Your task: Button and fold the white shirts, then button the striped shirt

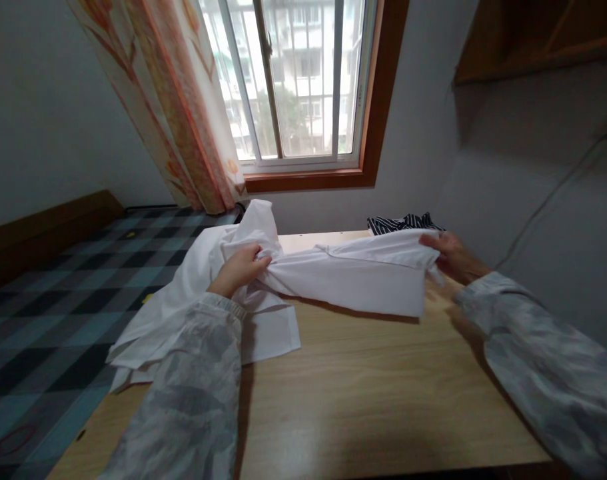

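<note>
A white garment [353,277] is stretched just above a light wooden table [363,387]. My left hand [240,267] grips a bunched part of it near the table's left side. My right hand [450,257] pinches the garment's other end at the right. The rest of the white cloth spills off the table's left edge in loose folds [183,313]. Both my arms wear pale patterned sleeves.
A dark striped cloth [400,222] lies at the table's far edge by the wall. A bed with a checked cover [58,300] stands to the left. Behind are a window [293,80] and a flowered curtain [178,113]. A wall runs close on the right.
</note>
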Available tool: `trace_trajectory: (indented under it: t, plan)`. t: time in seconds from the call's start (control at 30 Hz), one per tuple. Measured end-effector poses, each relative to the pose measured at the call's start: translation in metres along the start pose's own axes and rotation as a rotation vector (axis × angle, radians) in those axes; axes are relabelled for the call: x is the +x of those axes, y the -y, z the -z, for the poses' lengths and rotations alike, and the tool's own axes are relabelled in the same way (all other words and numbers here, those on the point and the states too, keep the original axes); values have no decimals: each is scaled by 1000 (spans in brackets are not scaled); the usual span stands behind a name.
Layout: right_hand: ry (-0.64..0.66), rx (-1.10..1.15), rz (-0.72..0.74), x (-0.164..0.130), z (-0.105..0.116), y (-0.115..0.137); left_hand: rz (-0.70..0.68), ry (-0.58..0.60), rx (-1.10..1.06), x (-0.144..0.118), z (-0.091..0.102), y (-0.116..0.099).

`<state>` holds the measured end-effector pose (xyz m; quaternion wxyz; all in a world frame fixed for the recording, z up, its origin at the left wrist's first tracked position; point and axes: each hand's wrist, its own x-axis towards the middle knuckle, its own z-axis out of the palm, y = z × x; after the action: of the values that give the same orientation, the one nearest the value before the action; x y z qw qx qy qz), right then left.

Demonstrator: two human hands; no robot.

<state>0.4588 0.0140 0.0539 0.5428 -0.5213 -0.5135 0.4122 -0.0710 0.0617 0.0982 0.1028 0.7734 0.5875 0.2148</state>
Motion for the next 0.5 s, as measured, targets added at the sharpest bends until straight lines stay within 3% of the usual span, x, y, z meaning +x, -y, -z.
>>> trace_trajectory:
  t: [0.07,0.13,0.23,0.3,0.37,0.43,0.5]
  plan:
    - [-94,-35,23,9,10,5,34,8,63,0,-2,1]
    - [-91,-200,44,10,13,5,75,2,129,-1,-4,1]
    - [152,-463,49,-3,8,-7,97,8,185,-3,-6,0]
    - [350,-505,58,-16,3,-20,95,24,194,-3,-7,0]
    - [446,-487,72,-25,2,-32,93,39,186,-3,-6,0]
    - [426,-480,42,-30,5,-39,94,45,171,-3,-5,1]
    - [328,-472,-32,-30,13,-40,97,47,158,-2,-3,1]
